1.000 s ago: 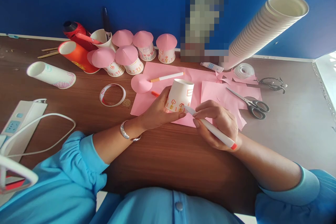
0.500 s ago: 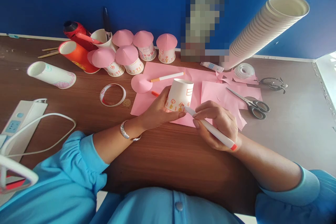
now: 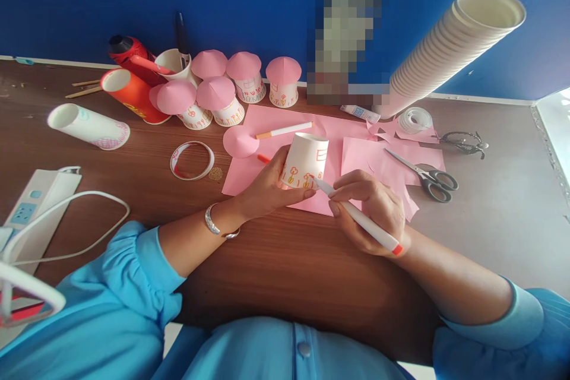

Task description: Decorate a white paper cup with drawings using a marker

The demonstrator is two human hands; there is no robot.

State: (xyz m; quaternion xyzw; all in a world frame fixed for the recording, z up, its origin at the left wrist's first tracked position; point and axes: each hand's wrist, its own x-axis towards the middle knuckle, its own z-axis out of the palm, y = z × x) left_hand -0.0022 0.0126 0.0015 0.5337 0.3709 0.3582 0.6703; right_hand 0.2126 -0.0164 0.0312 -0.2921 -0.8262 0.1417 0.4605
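Observation:
My left hand (image 3: 271, 184) is closed around an upside-down white paper cup (image 3: 306, 157) with orange and red flowers and a red window outline drawn on it. In my right hand (image 3: 371, 208) is a white felt-tip marker (image 3: 369, 227) with a red end. Its tip meets the cup's lower side, beside a drawn flower. Under and behind the cup lies pink paper (image 3: 276, 116). On that paper rest a pink paper cone (image 3: 240, 141), an orange-tipped marker (image 3: 285, 129) and a red marker cap (image 3: 263, 158), partly hidden by my left hand.
Several decorated cups with pink cone roofs (image 3: 284, 71) stand at the back. Scissors (image 3: 427, 178) and clear tape (image 3: 414, 121) lie right, below a tall leaning stack of paper cups (image 3: 454, 50). A tape ring (image 3: 192, 160), a lying cup (image 3: 89, 126) and a power strip (image 3: 42, 214) are left.
The marker tip has shifted very slightly at the cup's lower side. Both hands otherwise keep their places and holds.

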